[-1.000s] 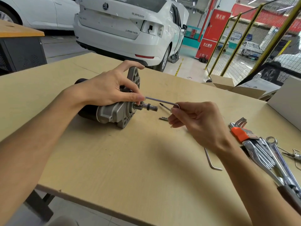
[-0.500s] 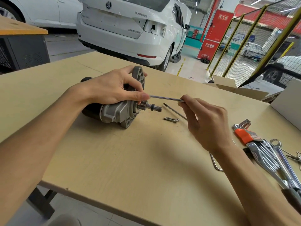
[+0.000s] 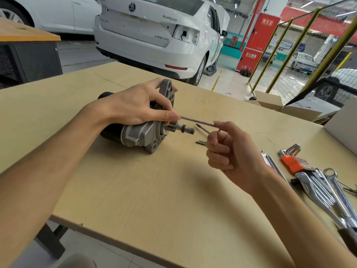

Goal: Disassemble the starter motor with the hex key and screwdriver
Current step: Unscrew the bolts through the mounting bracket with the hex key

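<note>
The starter motor [image 3: 143,135] lies on its side on the wooden table [image 3: 154,200], black body to the left, grey aluminium nose and pinion shaft pointing right. My left hand [image 3: 135,106] grips the nose housing from above, thumb near the shaft. A long thin metal rod [image 3: 197,121] sticks out to the right from the housing by my left thumb. My right hand [image 3: 229,149] pinches the rod's outer end between thumb and forefinger, the other fingers curled. A second thin rod [image 3: 202,129] and small bolts [image 3: 201,142] lie on the table behind my right hand.
A hex key set in an orange holder [image 3: 293,161] and several chrome wrenches [image 3: 328,192] lie at the right. Open cardboard boxes [image 3: 289,107] sit at the table's far right edge. A white car [image 3: 154,33] is parked beyond the table.
My right hand has turned over at the rod's end, its palm side now facing me, and it has dropped slightly. The motor and my left hand stay put.
</note>
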{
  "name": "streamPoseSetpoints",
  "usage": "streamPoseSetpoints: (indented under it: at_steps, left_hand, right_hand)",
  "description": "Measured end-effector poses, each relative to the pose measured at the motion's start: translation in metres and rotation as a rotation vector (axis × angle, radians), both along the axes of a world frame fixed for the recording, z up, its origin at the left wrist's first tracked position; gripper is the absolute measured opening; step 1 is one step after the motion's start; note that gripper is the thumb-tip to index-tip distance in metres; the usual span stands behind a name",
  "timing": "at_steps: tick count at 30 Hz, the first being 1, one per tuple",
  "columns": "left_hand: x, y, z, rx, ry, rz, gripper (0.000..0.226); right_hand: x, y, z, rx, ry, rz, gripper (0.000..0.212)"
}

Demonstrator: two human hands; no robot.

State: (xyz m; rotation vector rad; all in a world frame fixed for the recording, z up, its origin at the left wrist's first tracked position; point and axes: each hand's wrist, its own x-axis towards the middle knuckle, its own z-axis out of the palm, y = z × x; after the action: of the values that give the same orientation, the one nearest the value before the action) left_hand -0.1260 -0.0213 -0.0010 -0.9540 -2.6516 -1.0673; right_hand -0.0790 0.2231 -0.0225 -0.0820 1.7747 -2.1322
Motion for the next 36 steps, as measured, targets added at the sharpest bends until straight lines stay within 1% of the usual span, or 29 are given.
streamPoseSetpoints:
  at_steps: [3, 6, 11, 15, 16, 18, 20, 23, 25, 27, 28, 29, 30, 31, 33, 35, 36]
  left_hand:
    - [0.0, 0.0, 0.0, -0.003, -0.006, -0.006, 0.016]
    - [0.0, -0.001, 0.0, -0.002, -0.012, -0.014, 0.019]
    - [0.0, -0.001, 0.001, -0.003, -0.023, -0.023, 0.02]
    - [0.0, -0.001, 0.001, 0.013, -0.043, -0.033, 0.028]
    - [0.0, 0.0, 0.001, 0.013, -0.05, -0.039, 0.026]
    - [0.001, 0.0, 0.001, 0.008, -0.057, -0.049, 0.02]
    - [0.001, 0.0, 0.002, 0.003, -0.059, -0.049, 0.017]
    - [0.0, 0.0, 0.002, -0.009, -0.066, -0.046, 0.016]
    - [0.0, 0.0, 0.001, -0.018, -0.062, -0.042, 0.018]
    - [0.0, -0.001, 0.001, -0.021, -0.057, -0.041, 0.021]
    - [0.0, -0.001, 0.001, -0.021, -0.052, -0.043, 0.023]
    - [0.0, -0.001, 0.001, -0.018, -0.045, -0.042, 0.024]
    - [0.0, -0.001, 0.001, -0.013, -0.04, -0.039, 0.025]
    - [0.0, -0.001, 0.0, -0.009, -0.038, -0.031, 0.026]
    - [-0.001, -0.001, -0.001, -0.002, -0.036, -0.018, 0.029]
    - [-0.002, -0.001, 0.0, 0.003, -0.031, -0.015, 0.033]
    - [-0.002, -0.001, 0.0, 0.003, -0.027, -0.015, 0.035]
  right_hand:
    - [0.002, 0.0, 0.001, -0.206, -0.141, 0.076, 0.029]
    - [0.003, 0.0, 0.004, -0.289, -0.202, 0.096, 0.028]
    - [0.0, 0.001, 0.008, -0.323, -0.206, 0.091, 0.024]
    - [0.002, 0.003, 0.012, -0.173, -0.092, 0.117, 0.02]
    - [0.003, 0.004, 0.013, -0.108, -0.033, 0.115, 0.02]
    - [0.003, 0.008, 0.013, 0.055, 0.132, 0.098, 0.028]
    - [0.003, 0.013, 0.015, 0.264, 0.325, 0.102, 0.035]
    - [0.003, 0.021, 0.014, 0.66, 0.694, 0.09, 0.031]
    - [0.003, 0.022, 0.007, 0.864, 0.991, -0.001, 0.025]
    - [0.003, 0.019, 0.002, 1.0, 1.251, -0.108, 0.019]
    - [0.002, 0.018, 0.0, 1.038, 1.332, -0.142, 0.018]
    - [0.001, 0.017, -0.001, 1.044, 1.364, -0.164, 0.018]
    - [0.0, 0.017, -0.003, 1.014, 1.345, -0.179, 0.02]
    - [0.0, 0.017, -0.003, 0.956, 1.278, -0.186, 0.024]
    - [0.003, 0.014, -0.003, 0.77, 1.045, -0.149, 0.036]
    - [0.005, 0.011, 0.0, 0.537, 0.793, -0.053, 0.052]
    - [0.005, 0.011, 0.002, 0.423, 0.677, 0.003, 0.056]
